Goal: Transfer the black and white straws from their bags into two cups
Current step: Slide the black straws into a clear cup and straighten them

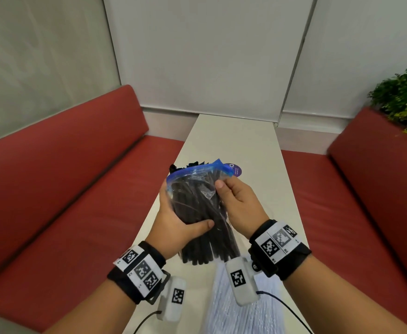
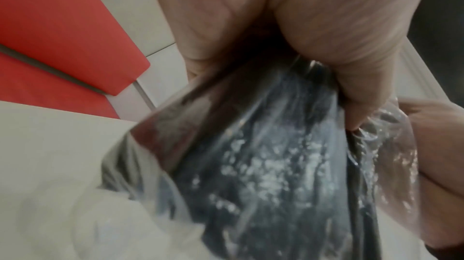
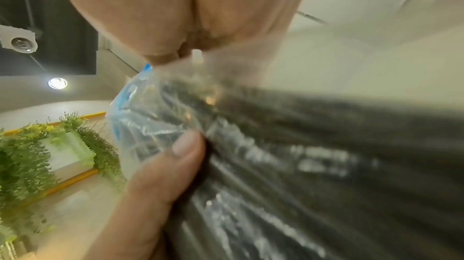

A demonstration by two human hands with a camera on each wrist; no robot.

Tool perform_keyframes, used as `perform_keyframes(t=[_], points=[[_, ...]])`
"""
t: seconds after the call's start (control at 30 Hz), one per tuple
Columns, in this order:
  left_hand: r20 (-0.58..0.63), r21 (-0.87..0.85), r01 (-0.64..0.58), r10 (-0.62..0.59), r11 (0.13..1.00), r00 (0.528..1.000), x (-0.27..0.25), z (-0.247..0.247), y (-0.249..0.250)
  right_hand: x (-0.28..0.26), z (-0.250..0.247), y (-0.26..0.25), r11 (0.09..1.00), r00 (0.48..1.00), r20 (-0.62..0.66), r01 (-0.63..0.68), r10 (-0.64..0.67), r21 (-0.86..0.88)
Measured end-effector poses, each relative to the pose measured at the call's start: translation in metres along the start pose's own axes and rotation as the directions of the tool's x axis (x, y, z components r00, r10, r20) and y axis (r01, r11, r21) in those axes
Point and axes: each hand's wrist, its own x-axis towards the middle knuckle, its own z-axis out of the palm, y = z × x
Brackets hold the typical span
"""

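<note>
A clear zip bag with a blue top strip full of black straws is held up over the white table. My left hand grips the bundle around its middle, thumb across the front; the same bag fills the left wrist view. My right hand pinches the bag's plastic near the top, thumb on the front. Black straw tips stick out past the open mouth. A bag of white straws lies on the table below my wrists. A purple cup lid peeks from behind the bag.
Red bench seats run along both sides of the narrow table. White wall panels stand behind it. A green plant sits on the red backrest at the right. Cables hang from both wrist cameras.
</note>
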Motion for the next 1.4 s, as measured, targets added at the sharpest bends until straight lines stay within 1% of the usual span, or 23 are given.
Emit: perform_keyframes(t=[0.03, 0.1, 0.2, 0.23, 0.3, 0.33, 0.4, 0.53, 0.63, 0.67, 0.73, 0.83, 0.87, 0.93, 1.03, 1.07, 1.17, 1.27, 1.33, 1.4], points=[[0.0, -0.004, -0.003, 0.003, 1.0, 1.0, 0.001, -0.003, -0.002, -0.001, -0.002, 0.003, 0.999, 1.0, 0.011, 0.003, -0.002, -0.032], [0.005, -0.013, -0.011, 0.011, 1.0, 1.0, 0.002, -0.008, -0.006, -0.004, -0.005, 0.009, 0.999, 0.999, 0.013, -0.036, 0.037, -0.04], [0.025, -0.012, 0.005, -0.005, 1.0, 1.0, 0.002, -0.013, -0.013, -0.011, -0.004, 0.017, 0.996, 0.997, 0.013, -0.078, 0.078, 0.037], [0.038, -0.01, 0.017, -0.016, 1.0, 0.999, 0.002, -0.014, -0.016, -0.013, -0.003, 0.018, 0.991, 0.995, 0.018, -0.098, 0.097, 0.091], [0.059, -0.001, 0.037, -0.037, 0.999, 0.998, 0.001, -0.016, -0.021, -0.017, -0.003, 0.02, 0.968, 0.988, 0.048, -0.153, 0.146, 0.197], [0.068, 0.004, 0.045, -0.046, 0.999, 0.997, 0.0, -0.016, -0.023, -0.018, -0.002, 0.021, 0.954, 0.982, 0.071, -0.187, 0.175, 0.234], [0.079, 0.019, 0.055, -0.056, 0.998, 0.995, 0.0, -0.016, -0.028, -0.02, 0.0, 0.022, 0.927, 0.972, 0.077, -0.235, 0.222, 0.293], [0.094, 0.076, 0.022, -0.03, 0.997, 0.995, 0.0, -0.012, -0.031, -0.019, 0.003, 0.014, 0.873, 0.947, 0.114, -0.321, 0.301, 0.368], [0.067, 0.051, 0.014, -0.017, 0.999, 0.998, 0.002, -0.007, -0.03, -0.016, 0.006, 0.006, 0.926, 0.965, 0.145, -0.251, 0.218, 0.283], [0.05, 0.033, 0.015, -0.016, 0.999, 0.999, 0.002, -0.005, -0.03, -0.015, 0.008, 0.004, 0.933, 0.97, 0.132, -0.236, 0.207, 0.272], [0.019, -0.005, 0.005, -0.005, 1.0, 1.0, 0.002, -0.002, -0.029, -0.012, 0.013, 0.009, 0.913, 0.971, 0.069, -0.237, 0.227, 0.331], [-0.002, -0.063, 0.005, -0.006, 0.998, 1.0, 0.001, 0.002, -0.029, -0.011, 0.019, 0.013, 0.827, 0.952, -0.034, -0.247, 0.305, 0.505], [0.005, -0.07, 0.009, -0.008, 0.998, 1.0, 0.001, 0.002, -0.027, -0.012, 0.02, 0.014, 0.816, 0.946, -0.058, -0.245, 0.32, 0.523], [0.059, -0.055, 0.009, -0.006, 0.998, 0.998, 0.001, 0.002, -0.025, -0.01, 0.021, 0.017, 0.808, 0.927, -0.099, -0.26, 0.363, 0.528], [0.147, -0.053, 0.016, -0.008, 0.998, 0.989, 0.002, 0.0, -0.023, -0.009, 0.02, 0.023, 0.829, 0.913, -0.15, -0.263, 0.379, 0.495], [0.151, -0.064, 0.025, -0.015, 0.998, 0.988, 0.003, 0.001, -0.022, -0.009, 0.02, 0.026, 0.842, 0.918, -0.151, -0.257, 0.366, 0.475], [0.097, -0.075, 0.024, -0.017, 0.997, 0.995, 0.005, 0.003, -0.021, -0.013, 0.019, 0.025, 0.861, 0.939, -0.131, -0.229, 0.319, 0.455], [0.055, -0.067, 0.021, -0.018, 0.998, 0.998, 0.005, 0.004, -0.026, -0.011, 0.015, 0.016, 0.811, 0.931, -0.114, -0.237, 0.347, 0.535], [0.021, -0.051, 0.029, -0.028, 0.998, 0.999, 0.006, 0.003, -0.031, -0.008, 0.012, 0.01, 0.766, 0.923, -0.072, -0.267, 0.377, 0.585], [0.006, -0.04, 0.018, -0.018, 0.999, 1.0, 0.008, 0.002, -0.034, -0.004, 0.01, 0.007, 0.792, 0.929, -0.049, -0.284, 0.367, 0.541]])
